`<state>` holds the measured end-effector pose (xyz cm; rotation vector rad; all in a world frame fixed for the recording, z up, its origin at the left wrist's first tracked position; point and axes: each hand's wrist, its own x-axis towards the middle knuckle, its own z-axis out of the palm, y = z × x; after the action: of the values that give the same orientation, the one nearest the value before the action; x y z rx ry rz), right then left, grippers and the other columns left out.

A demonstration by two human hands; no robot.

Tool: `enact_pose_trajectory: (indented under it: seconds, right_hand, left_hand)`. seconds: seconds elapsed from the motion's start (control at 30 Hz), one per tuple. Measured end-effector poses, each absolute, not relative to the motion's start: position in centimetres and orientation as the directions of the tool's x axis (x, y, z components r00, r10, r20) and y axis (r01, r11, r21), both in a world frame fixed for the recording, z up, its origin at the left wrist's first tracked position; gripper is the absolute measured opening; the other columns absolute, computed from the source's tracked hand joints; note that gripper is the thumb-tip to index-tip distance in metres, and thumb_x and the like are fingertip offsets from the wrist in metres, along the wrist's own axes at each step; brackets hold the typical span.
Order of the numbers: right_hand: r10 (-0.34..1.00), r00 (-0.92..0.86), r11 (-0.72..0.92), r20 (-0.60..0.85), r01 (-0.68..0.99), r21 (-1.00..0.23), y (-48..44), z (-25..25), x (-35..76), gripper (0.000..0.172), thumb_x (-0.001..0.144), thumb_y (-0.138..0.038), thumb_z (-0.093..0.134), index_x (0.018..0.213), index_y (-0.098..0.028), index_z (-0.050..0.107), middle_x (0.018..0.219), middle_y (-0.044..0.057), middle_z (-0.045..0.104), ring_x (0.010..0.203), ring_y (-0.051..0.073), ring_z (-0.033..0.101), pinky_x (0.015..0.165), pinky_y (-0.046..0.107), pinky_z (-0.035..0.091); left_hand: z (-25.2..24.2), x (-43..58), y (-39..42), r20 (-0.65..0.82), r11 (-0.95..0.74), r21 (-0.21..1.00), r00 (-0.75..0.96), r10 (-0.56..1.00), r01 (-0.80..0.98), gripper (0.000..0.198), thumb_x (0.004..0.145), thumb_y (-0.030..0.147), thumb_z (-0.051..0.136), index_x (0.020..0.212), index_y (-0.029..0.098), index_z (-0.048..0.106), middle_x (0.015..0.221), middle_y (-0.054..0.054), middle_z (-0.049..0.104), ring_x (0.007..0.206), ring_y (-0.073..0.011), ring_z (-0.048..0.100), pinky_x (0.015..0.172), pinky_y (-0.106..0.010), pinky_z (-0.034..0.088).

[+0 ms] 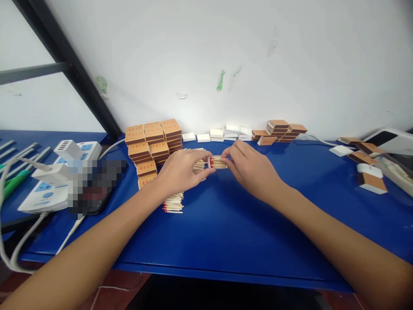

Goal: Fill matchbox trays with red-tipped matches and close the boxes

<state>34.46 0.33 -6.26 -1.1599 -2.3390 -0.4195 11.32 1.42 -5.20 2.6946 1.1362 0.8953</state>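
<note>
On the blue table [226, 224], my left hand [180, 170] and my right hand [248, 165] meet over a small white matchbox tray [217, 162] filled with red-tipped matches. Both hands pinch the tray at its ends, fingers closed on it. Under and beside my left hand lies a loose pile of matches [174, 203]. Just left of that hand stands a stack of orange closed matchboxes [151, 142].
White empty trays [222, 133] and brown sleeves [280, 130] line the wall at the back. More sleeves and trays [371, 178] lie at the right. Power strips [54, 176], cables and a phone sit at the left. The table's front edge runs near me.
</note>
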Motion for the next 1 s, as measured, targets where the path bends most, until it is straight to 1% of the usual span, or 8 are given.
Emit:
enact_pose_trajectory:
  seconds: [0.1, 0.2, 0.3, 0.5, 0.7, 0.87, 0.93, 1.0]
  right_hand:
    - [0.645, -0.538, 0.613, 0.542, 0.788, 0.052, 0.1, -6.4, 34.1, 0.021, 0.109, -0.027, 0.042, 0.105, -0.018, 0.061, 0.098, 0.011, 0.063, 0.092, 0.024, 0.059, 0.070, 0.034, 0.045]
    - [0.650, -0.536, 0.630, 0.539, 0.777, 0.012, 0.1, -6.3, 34.3, 0.018, 0.108, -0.024, 0.043, 0.107, -0.018, 0.060, 0.100, 0.011, 0.063, 0.092, 0.024, 0.059, 0.072, 0.034, 0.045]
    - [0.658, -0.525, 0.643, 0.539, 0.765, -0.039, 0.1, -6.1, 34.6, 0.015, 0.107, -0.023, 0.045, 0.105, -0.020, 0.060, 0.099, 0.010, 0.063, 0.088, 0.023, 0.058, 0.073, 0.034, 0.045]
    - [0.672, -0.506, 0.659, 0.541, 0.742, -0.124, 0.2, -6.2, 34.5, 0.013, 0.106, -0.021, 0.047, 0.100, -0.020, 0.058, 0.099, 0.009, 0.062, 0.087, 0.021, 0.058, 0.074, 0.034, 0.046]
    - [0.645, -0.527, 0.696, 0.553, 0.705, -0.140, 0.2, -6.6, 34.2, 0.014, 0.107, -0.022, 0.046, 0.100, -0.020, 0.058, 0.097, 0.008, 0.062, 0.087, 0.021, 0.060, 0.075, 0.033, 0.048]
    - [0.605, -0.476, 0.711, 0.639, 0.684, -0.163, -0.8, -6.6, 33.4, 0.015, 0.108, -0.026, 0.048, 0.105, -0.020, 0.061, 0.098, 0.008, 0.064, 0.086, 0.020, 0.061, 0.073, 0.032, 0.049]
    - [0.580, -0.530, 0.741, 0.618, 0.658, -0.131, -1.2, -6.9, 32.8, 0.017, 0.108, -0.027, 0.049, 0.106, -0.019, 0.063, 0.097, 0.008, 0.064, 0.087, 0.020, 0.061, 0.074, 0.032, 0.050]
    - [0.566, -0.609, 0.770, 0.555, 0.631, -0.093, -1.4, -7.5, 32.3, 0.018, 0.107, -0.028, 0.049, 0.106, -0.019, 0.065, 0.098, 0.009, 0.064, 0.090, 0.021, 0.062, 0.075, 0.033, 0.051]
  left_hand:
    - [-5.3, 11.4, 1.4, 0.506, -0.741, 0.294, 0.559, 0.656, 0.604, 0.026, 0.093, 0.039, 0.072, 0.114, 0.023, 0.075, 0.075, 0.001, 0.072, 0.078, -0.0193, 0.072, 0.071, -0.029, 0.049]
    - [-5.4, 11.3, 1.6, 0.507, -0.734, 0.316, 0.548, 0.666, 0.601, 0.029, 0.093, 0.041, 0.072, 0.116, 0.024, 0.074, 0.075, 0.001, 0.072, 0.076, -0.0187, 0.072, 0.068, -0.028, 0.048]
    - [-5.5, 11.1, 1.6, 0.505, -0.733, 0.320, 0.546, 0.668, 0.601, 0.030, 0.093, 0.041, 0.073, 0.118, 0.023, 0.074, 0.075, 0.001, 0.071, 0.075, -0.0183, 0.071, 0.068, -0.028, 0.048]
    - [-5.3, 11.3, 1.5, 0.509, -0.751, 0.302, 0.567, 0.648, 0.587, 0.025, 0.094, 0.039, 0.071, 0.112, 0.023, 0.075, 0.074, 0.001, 0.071, 0.076, -0.0182, 0.071, 0.070, -0.028, 0.048]
    - [-5.4, 11.2, 1.5, 0.510, -0.759, 0.314, 0.573, 0.642, 0.570, 0.026, 0.093, 0.040, 0.072, 0.113, 0.024, 0.076, 0.074, 0.001, 0.071, 0.075, -0.0174, 0.070, 0.066, -0.027, 0.045]
    - [-5.0, 10.9, 1.7, 0.526, -0.705, 0.312, 0.502, 0.686, 0.636, 0.033, 0.093, 0.044, 0.071, 0.117, 0.022, 0.075, 0.076, 0.000, 0.073, 0.069, -0.0167, 0.067, 0.062, -0.027, 0.042]
    - [-4.8, 10.8, 1.8, 0.533, -0.656, 0.299, 0.449, 0.717, 0.693, 0.031, 0.092, 0.043, 0.071, 0.114, 0.021, 0.076, 0.076, -0.001, 0.073, 0.069, -0.0175, 0.067, 0.061, -0.027, 0.041]
    - [-4.6, 10.7, 1.9, 0.538, -0.617, 0.290, 0.408, 0.738, 0.732, 0.029, 0.093, 0.042, 0.070, 0.112, 0.020, 0.076, 0.076, -0.001, 0.073, 0.071, -0.0184, 0.068, 0.062, -0.028, 0.041]
